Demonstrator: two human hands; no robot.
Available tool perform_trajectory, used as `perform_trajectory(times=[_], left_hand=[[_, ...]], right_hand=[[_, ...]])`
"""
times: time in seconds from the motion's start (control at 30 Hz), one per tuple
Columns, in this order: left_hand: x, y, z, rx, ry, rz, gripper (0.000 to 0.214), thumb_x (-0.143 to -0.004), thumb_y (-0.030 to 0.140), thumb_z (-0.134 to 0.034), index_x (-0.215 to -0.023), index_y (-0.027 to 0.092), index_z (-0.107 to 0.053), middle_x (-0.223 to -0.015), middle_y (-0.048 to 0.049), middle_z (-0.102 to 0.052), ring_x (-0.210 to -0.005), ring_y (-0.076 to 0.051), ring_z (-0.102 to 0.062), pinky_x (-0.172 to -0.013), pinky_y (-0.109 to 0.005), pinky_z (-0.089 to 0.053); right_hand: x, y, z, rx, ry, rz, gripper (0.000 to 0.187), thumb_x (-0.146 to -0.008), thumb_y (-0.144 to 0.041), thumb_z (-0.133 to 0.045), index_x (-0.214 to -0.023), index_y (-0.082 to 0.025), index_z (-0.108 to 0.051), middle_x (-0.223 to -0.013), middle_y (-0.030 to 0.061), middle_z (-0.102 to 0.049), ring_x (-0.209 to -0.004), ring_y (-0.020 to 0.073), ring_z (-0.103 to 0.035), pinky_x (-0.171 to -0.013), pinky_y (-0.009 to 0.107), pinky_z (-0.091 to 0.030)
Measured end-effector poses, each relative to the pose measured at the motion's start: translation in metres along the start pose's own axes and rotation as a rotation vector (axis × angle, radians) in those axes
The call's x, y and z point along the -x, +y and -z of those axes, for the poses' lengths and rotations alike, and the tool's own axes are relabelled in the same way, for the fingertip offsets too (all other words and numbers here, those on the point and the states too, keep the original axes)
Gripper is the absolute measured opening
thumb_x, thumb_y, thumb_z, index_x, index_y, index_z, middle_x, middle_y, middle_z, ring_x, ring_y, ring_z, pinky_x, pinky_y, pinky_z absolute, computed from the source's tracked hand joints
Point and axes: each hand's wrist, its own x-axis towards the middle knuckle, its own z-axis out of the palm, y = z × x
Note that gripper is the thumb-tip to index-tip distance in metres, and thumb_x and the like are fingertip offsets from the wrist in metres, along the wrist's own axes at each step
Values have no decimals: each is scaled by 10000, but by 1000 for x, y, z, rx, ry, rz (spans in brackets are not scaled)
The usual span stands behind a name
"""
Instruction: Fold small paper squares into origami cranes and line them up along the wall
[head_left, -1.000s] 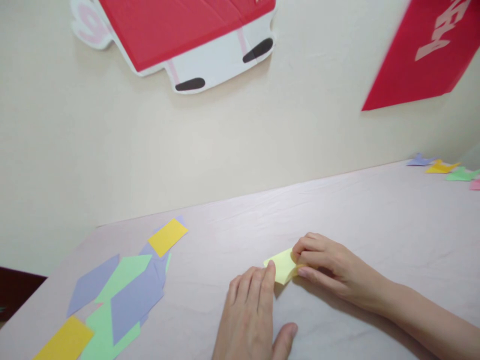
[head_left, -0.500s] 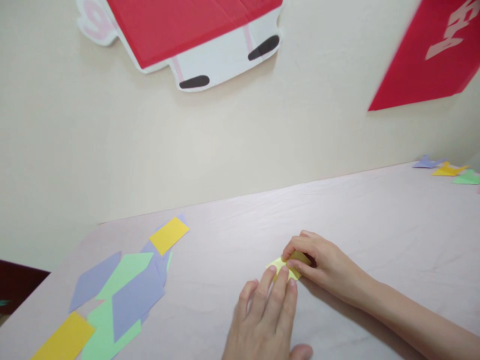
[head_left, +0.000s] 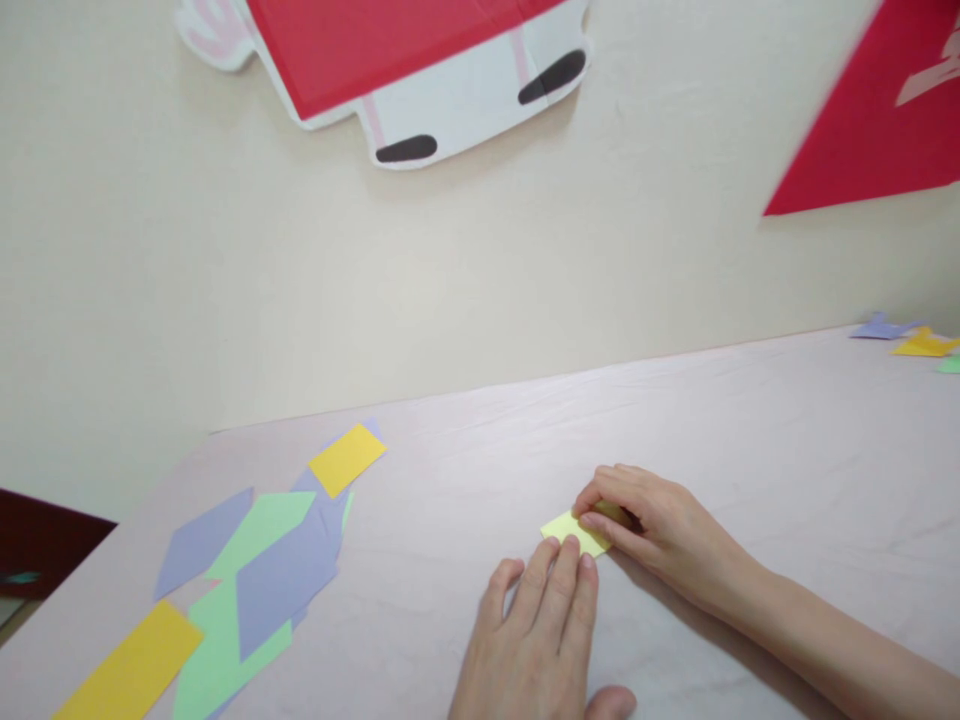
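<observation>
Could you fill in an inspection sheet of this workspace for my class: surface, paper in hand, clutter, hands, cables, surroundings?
Surface: pale tabletop, faint creases.
Paper in hand: small pale yellow paper, partly covered.
Clutter: overlapping coloured sheets at left; folded paper shapes at far right.
Hands: left hand has fingertips at the paper's near edge; right hand touches its right part.
Cables: nothing seen.
Surroundings: wall with red-and-white cutout.

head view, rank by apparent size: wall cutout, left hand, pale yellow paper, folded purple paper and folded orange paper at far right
1. Wall cutout, cropped by the top edge
2. Left hand, cropped below
3. Pale yellow paper, partly covered
4. Folded purple paper and folded orange paper: look alike, so unranked
</observation>
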Motion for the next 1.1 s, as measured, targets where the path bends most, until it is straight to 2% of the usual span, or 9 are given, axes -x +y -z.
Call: perform_trajectory(times=[0.37,0.83,0.97,1.1], left_hand=[[-6,7,2,25,-71,74,666,-920,612,-421,-1348,114,-530,-1411,-109,-529,-1226,-279,-542,-923,-411,-403],[-11,4,9,26,37,65,616,-905,603,-443,-1263,125,-594,-1331,-88,-609,-1152,-261,-572,-938,-430,-337],[-16,3,11,79,55,82,588,-887,605,-478,-1228,145,-611,-1289,-65,-644,-1143,-255,-560,-966,-426,-308],[-18,3,12,94,73,83,574,-860,599,-527,-1207,150,-612,-1269,-57,-654,-1131,-254,-558,-976,-430,-294]], right_hand=[[0,1,-2,20,15,-8,155,-911,-208,-484,-857,-209,-630,-830,28,-664,-813,193,-609,-731,310,-447],[2,2,-5,-7,23,-3,117,-907,-169,-506,-852,-210,-601,-828,19,-638,-818,191,-583,-743,313,-427],[4,-4,-3,16,43,21,62,-848,-159,-567,-882,-206,-589,-881,37,-616,-870,219,-557,-780,352,-429],[7,-10,-2,54,69,24,148,-786,-144,-612,-917,-210,-591,-957,49,-586,-935,244,-525,-836,400,-417]])
